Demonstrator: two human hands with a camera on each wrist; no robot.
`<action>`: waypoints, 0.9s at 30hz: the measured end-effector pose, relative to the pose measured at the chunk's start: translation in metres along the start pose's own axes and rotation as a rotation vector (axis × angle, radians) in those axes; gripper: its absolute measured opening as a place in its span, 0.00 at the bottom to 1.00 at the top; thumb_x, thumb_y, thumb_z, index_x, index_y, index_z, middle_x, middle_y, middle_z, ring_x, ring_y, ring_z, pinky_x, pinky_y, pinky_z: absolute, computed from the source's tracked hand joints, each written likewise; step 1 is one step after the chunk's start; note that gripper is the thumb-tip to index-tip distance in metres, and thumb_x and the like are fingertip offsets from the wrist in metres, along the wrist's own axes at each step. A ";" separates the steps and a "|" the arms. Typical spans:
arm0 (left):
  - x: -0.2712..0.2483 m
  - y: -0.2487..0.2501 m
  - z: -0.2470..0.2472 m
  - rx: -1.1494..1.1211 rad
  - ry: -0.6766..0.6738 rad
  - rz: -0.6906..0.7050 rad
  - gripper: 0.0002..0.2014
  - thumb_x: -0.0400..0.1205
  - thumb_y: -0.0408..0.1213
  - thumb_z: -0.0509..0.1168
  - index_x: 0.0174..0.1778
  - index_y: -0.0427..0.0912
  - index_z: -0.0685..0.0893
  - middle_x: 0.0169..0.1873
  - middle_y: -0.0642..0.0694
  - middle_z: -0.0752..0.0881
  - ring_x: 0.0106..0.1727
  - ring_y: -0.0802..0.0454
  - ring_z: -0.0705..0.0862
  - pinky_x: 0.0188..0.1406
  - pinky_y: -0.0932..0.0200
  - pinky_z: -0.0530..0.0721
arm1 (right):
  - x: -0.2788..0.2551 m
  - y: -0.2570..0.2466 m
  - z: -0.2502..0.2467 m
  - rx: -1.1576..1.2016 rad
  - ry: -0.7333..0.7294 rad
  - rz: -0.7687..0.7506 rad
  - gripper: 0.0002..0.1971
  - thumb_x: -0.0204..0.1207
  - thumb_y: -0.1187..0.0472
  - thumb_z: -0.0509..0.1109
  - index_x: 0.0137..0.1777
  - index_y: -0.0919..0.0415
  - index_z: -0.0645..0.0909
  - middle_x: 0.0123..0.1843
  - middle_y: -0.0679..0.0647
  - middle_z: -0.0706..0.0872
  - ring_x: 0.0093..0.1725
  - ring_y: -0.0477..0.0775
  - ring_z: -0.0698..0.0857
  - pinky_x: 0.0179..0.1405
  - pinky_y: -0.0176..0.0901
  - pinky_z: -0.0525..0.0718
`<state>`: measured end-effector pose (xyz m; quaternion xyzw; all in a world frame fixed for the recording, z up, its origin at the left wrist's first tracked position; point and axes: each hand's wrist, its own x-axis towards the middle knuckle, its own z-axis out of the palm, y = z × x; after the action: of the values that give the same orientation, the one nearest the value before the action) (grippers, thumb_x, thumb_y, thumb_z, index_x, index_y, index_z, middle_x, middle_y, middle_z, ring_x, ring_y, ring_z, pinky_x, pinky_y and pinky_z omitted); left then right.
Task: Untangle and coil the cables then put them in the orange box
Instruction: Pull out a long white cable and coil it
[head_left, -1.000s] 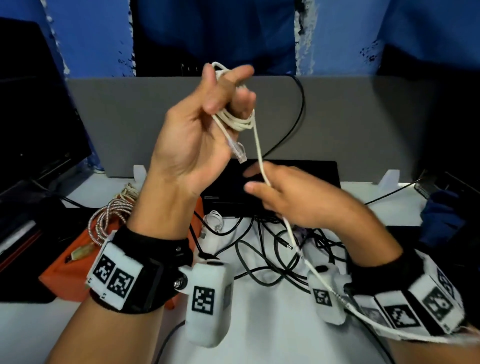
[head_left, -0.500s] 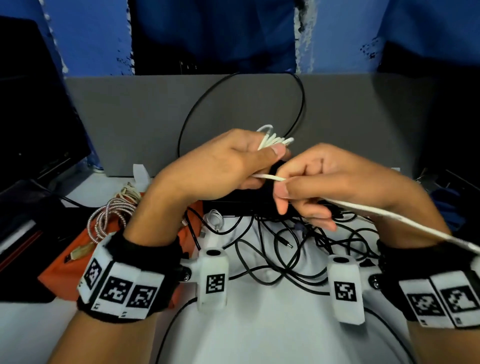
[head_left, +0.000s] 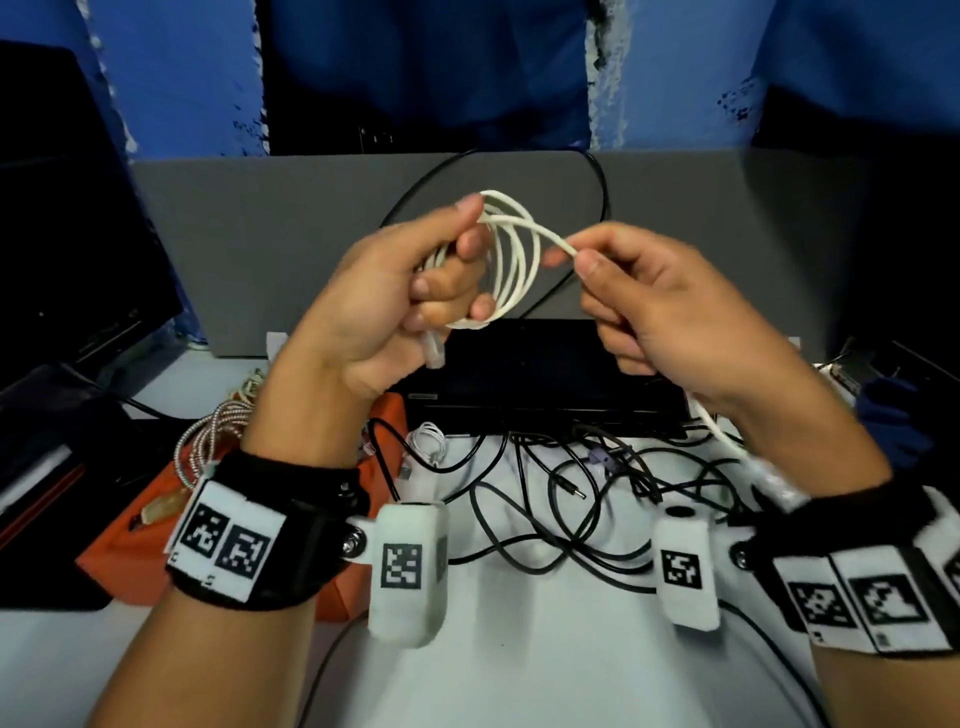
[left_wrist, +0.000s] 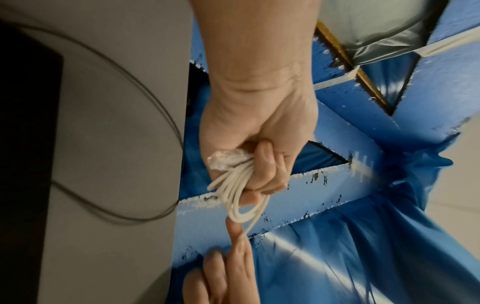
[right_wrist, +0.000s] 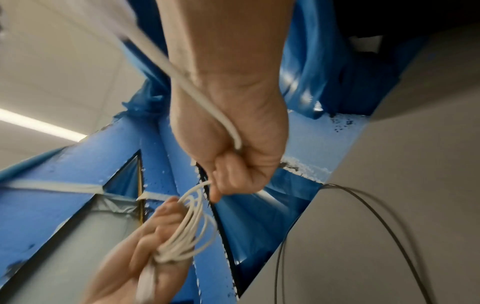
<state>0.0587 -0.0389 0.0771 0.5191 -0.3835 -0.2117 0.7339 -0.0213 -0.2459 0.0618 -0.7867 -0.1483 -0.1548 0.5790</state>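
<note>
In the centre of the head view both hands are raised above the table (head_left: 519, 675), working one white cable (head_left: 511, 260). The left hand (head_left: 384, 312) has its fingers curled tight round several loops of that cable; the loops stand out to the right of its grip, ringing the fingertips, and a clear plug (head_left: 434, 353) hangs down below the palm. From the left wrist view the same bundle (left_wrist: 233, 191) is packed between curled fingers and palm, the plug end pressed at the base of the fist.

The right hand (head_left: 670, 317) sits just right of the loops — thumb and forefinger pinch the free strand where it leaves the coil, the other fingers folded under. The strand passes through that grip, comes out along the wrist and runs down toward the lower right of the frame; the right wrist view shows it (right_wrist: 197, 90) lying across the heel of the hand and up out of the upper left.

Below the hands, a tangle of black cables (head_left: 561, 499) lies on the table in front of a black device (head_left: 540, 374). At lower left the orange box (head_left: 135, 540) is partly hidden by the left wrist, with a braided cable (head_left: 208, 441) coiled at its far edge.
</note>
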 end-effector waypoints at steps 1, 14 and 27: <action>0.003 -0.002 0.003 -0.094 -0.002 -0.015 0.19 0.92 0.43 0.54 0.35 0.45 0.77 0.16 0.57 0.64 0.15 0.61 0.58 0.35 0.63 0.79 | 0.001 0.000 0.004 -0.051 0.072 -0.023 0.12 0.93 0.59 0.58 0.59 0.54 0.84 0.30 0.51 0.64 0.22 0.44 0.61 0.19 0.38 0.58; 0.015 -0.032 0.043 -0.567 -0.062 0.110 0.21 0.92 0.45 0.51 0.39 0.41 0.80 0.15 0.54 0.69 0.15 0.59 0.71 0.45 0.62 0.85 | 0.000 -0.001 0.052 -0.058 0.328 0.005 0.22 0.91 0.39 0.47 0.65 0.46 0.81 0.30 0.29 0.80 0.28 0.31 0.80 0.29 0.25 0.71; 0.009 -0.025 0.038 0.179 0.173 0.040 0.15 0.92 0.46 0.57 0.51 0.39 0.83 0.42 0.43 0.86 0.49 0.47 0.87 0.65 0.45 0.85 | 0.006 0.003 0.038 -0.371 0.552 -0.234 0.15 0.94 0.54 0.53 0.53 0.61 0.77 0.36 0.42 0.80 0.35 0.40 0.80 0.36 0.41 0.79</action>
<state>0.0362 -0.0770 0.0637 0.5911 -0.3462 -0.1165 0.7192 -0.0117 -0.2100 0.0513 -0.7847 -0.0447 -0.4510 0.4229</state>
